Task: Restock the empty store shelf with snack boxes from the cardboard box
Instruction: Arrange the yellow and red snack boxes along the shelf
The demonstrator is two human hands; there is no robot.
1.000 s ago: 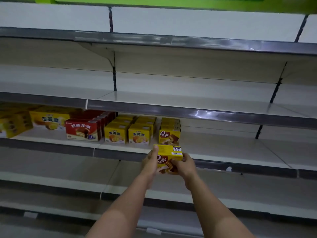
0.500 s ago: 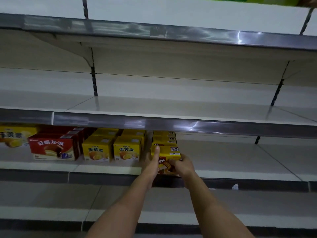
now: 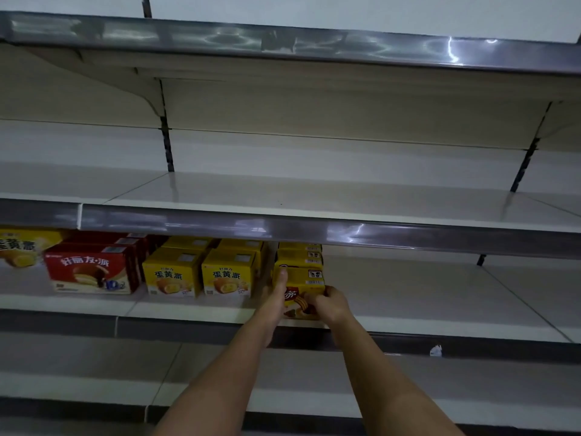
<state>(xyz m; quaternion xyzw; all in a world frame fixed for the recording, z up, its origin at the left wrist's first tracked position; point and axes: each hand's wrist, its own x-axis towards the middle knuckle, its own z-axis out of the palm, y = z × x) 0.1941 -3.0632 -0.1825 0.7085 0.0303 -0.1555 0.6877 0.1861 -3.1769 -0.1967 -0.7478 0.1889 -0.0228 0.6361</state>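
Now the yellow snack box (image 3: pixel 306 286) sits at the shelf (image 3: pixel 440 309) edge, centre frame, in front of matching boxes. Left hand (image 3: pixel 276 297) presses flat on its side; right hand (image 3: pixel 330 305) grips its front corner. Light, stiff cardboard; best held by opposite sides.

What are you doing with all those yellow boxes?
A person is filling a store shelf with snack boxes. Both hands hold one yellow box at the front of the shelf: the left hand lies flat along its side, the right hand grips its front corner. More yellow boxes and a red box stand to the left.
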